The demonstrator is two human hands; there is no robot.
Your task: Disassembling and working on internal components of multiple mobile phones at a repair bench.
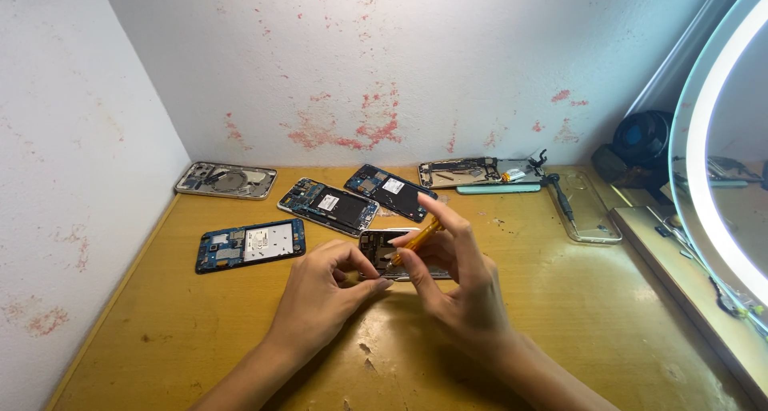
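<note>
An opened phone (382, 247) with bare insides lies on the wooden table (608, 315), in the middle. My left hand (324, 295) rests on the table and pinches the phone's near left edge. My right hand (456, 279) holds a thin yellow tool (418, 239) between thumb and fingers. The tool's tip touches the phone's inside. The phone's right half is hidden behind my right hand.
Several other opened phones lie behind: a blue one (250, 245) at left, a silver frame (226, 180) far left, two more (329, 206) (391, 192) in the middle, another (460, 172) at the back. A clear case (588, 211) and a screwdriver (560, 193) lie right. A lit ring mirror (720, 163) stands at the right edge.
</note>
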